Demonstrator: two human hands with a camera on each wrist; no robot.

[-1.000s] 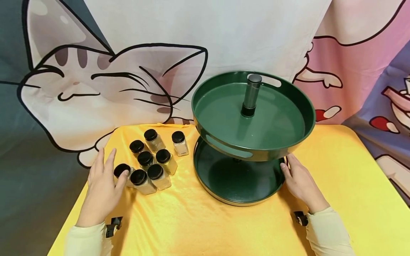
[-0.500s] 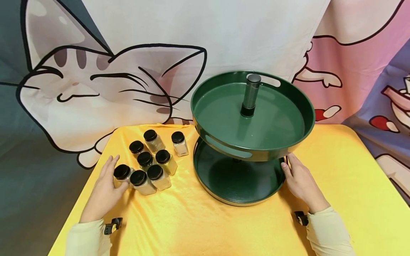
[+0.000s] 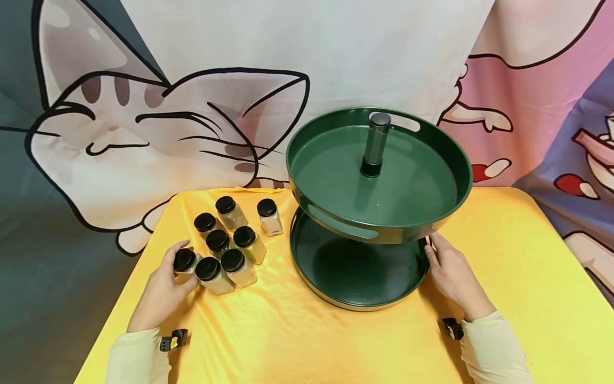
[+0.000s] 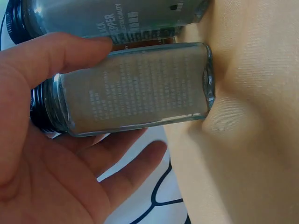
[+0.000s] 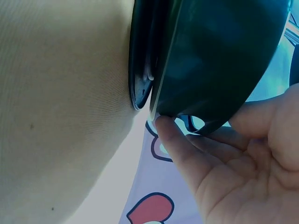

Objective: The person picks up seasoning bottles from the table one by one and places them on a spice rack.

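Observation:
My left hand [image 3: 160, 293] is around the leftmost spice jar [image 4: 140, 91], a square glass one with a black lid and pale brown contents. The thumb lies along one side and the fingers reach behind; part of them is hidden by the glass. This jar stands on the cloth, right beside another labelled jar [image 4: 103, 21]. My right hand [image 3: 451, 274] holds the right edge of the lower green tray [image 3: 340, 280], thumb over the rim and fingers outside, near its handle cutout [image 5: 196, 123]. The round upper tray [image 3: 321, 181] stands above it on a central post [image 3: 376, 141].
Several more black-lidded jars [image 3: 239, 266] cluster close to the left hand. One jar [image 3: 270, 218] stands apart, between the cluster and the trays. A yellow cloth [image 3: 268, 341] covers the table, and a cartoon-printed curtain [image 3: 216, 42] hangs behind.
My left hand has come down and in toward the leftmost jar, and its thumb and fingers have closed around it. The right hand stays at the lower tray's rim.

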